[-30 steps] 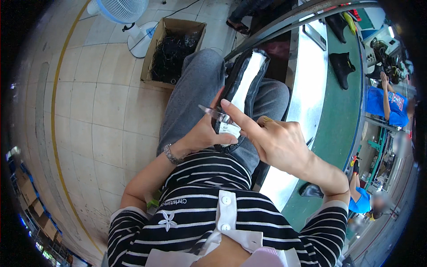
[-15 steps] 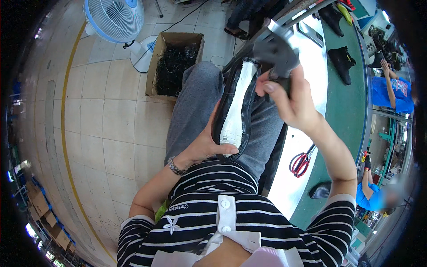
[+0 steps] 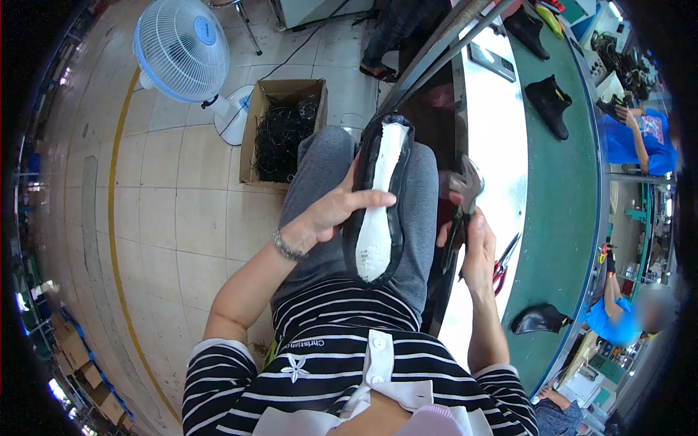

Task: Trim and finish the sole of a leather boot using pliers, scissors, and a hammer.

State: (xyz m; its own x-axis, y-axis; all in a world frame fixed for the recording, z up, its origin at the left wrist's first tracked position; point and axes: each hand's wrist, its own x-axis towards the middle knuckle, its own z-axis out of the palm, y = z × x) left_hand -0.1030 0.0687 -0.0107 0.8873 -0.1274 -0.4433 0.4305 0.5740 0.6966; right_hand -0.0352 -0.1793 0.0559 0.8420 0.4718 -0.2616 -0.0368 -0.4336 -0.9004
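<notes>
Shoe (image 3: pixel 379 207) now flat on lap, white insole side up, toe end away from body; half second ago held raised; left hand (image 3: pixel 331 212) fingers clamped over its edge; right hand (image 3: pixel 472 243) off shoe, down beside worktop (image 3: pixel 502 131) edge, fingers clenched on pliers (image 3: pixel 459 211); judgement: pulling stroke finished, regrip pending.

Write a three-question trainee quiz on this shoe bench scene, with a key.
1. True or false: the shoe lies sole-up on the person's lap.
2. What does the right hand hold? A scissors, B pliers, C brush.
3. What stands on the floor beside the cardboard box?
Key: 1 true, its white bottom faces up, with the left hand pressing its side. 2 B. 3 the fan.
</notes>
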